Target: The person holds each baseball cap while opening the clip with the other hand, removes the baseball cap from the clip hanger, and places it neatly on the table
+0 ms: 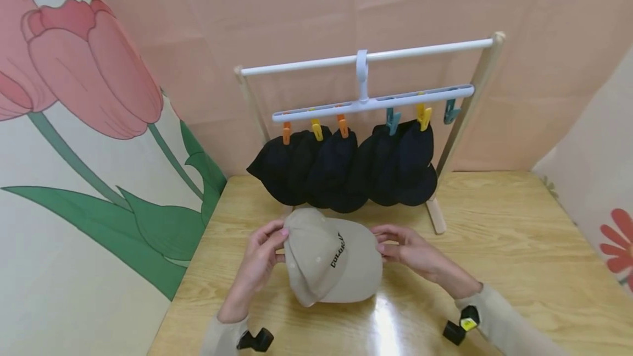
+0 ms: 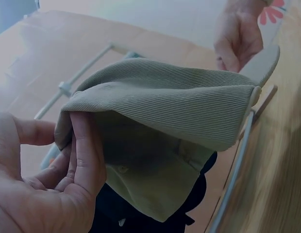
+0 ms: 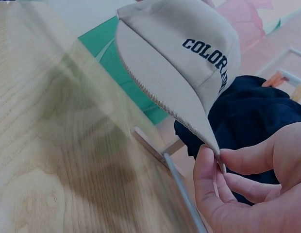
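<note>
A beige baseball cap [image 1: 316, 257] with dark lettering is held up above the table between both hands, its brim toward the right. My left hand [image 1: 262, 254] pinches the crown's back edge, thumb outside and fingers inside the cap, as the left wrist view shows. At the other end, my right hand [image 1: 407, 249] pinches the brim's edge between thumb and fingers. Behind the cap, several dark caps [image 1: 341, 172] hang in a row from coloured clips on a pale blue hanger [image 1: 321, 110]. One teal clip [image 1: 450, 112] at the hanger's right end holds nothing.
The hanger hooks over the white rail [image 1: 425, 51] of a small wooden-legged stand. One foot [image 1: 436, 216] of the stand juts forward on the wood-grain table [image 1: 514, 268]. A pink backdrop [image 1: 296, 10] rises behind, and a tulip-printed panel [image 1: 94, 70] borders the left side.
</note>
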Demonstrator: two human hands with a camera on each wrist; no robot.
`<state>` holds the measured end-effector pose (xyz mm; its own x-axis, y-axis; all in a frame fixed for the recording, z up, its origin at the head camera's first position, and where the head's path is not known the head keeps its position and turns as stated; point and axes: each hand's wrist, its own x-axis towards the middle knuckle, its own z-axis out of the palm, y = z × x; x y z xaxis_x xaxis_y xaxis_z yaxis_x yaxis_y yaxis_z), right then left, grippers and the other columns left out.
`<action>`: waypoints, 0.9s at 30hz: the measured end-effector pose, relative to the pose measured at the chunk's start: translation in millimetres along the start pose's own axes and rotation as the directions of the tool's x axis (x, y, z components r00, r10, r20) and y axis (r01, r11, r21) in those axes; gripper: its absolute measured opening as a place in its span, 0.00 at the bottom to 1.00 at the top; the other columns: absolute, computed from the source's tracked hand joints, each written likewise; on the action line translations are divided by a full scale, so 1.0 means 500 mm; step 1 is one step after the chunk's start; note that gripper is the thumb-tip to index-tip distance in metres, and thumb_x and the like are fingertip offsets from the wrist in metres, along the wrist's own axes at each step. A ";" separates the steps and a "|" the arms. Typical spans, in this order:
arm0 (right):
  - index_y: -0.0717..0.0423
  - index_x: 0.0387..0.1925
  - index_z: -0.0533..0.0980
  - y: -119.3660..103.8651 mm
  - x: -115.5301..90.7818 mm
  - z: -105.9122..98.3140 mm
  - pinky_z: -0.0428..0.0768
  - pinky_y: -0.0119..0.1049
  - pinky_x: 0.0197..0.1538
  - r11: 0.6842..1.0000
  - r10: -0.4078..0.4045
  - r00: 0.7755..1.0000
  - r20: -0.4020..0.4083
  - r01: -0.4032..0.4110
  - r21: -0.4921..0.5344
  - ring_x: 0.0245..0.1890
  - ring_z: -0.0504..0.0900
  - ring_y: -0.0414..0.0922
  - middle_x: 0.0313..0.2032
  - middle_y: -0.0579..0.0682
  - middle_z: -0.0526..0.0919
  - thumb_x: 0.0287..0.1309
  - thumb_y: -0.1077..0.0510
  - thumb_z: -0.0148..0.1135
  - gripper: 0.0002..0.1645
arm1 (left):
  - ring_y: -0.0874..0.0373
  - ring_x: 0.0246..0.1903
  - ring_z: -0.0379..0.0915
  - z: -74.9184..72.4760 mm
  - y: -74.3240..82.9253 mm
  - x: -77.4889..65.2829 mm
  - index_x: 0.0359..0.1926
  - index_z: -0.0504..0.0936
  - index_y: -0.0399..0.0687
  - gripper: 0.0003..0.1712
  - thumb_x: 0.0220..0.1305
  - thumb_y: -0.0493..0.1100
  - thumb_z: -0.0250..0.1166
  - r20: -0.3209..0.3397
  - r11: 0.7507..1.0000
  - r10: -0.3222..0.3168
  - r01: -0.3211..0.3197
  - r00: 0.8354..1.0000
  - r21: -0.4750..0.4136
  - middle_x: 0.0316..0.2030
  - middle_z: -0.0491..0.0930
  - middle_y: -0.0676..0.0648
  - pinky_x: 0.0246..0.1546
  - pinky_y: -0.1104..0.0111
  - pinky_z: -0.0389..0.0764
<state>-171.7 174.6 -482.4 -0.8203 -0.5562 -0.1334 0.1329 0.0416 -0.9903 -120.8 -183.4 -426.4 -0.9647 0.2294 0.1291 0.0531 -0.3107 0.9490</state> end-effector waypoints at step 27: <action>0.73 0.70 0.69 0.058 0.059 0.038 0.88 0.41 0.53 0.999 0.037 0.992 -0.119 -0.034 0.025 0.44 0.84 0.42 0.57 0.64 0.80 0.73 0.66 0.62 0.28 | 0.62 0.37 0.86 -0.067 -0.022 -0.022 0.52 0.85 0.47 0.09 0.80 0.37 0.59 -0.112 0.997 -0.026 0.034 0.993 0.065 0.41 0.87 0.53 0.32 0.71 0.87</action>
<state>-181.4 143.5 -514.3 -0.8750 -0.4520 -0.1734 0.1746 0.0396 -0.9839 -119.5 -213.5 -448.1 -0.9885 0.1332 0.0711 0.0371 -0.2419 0.9696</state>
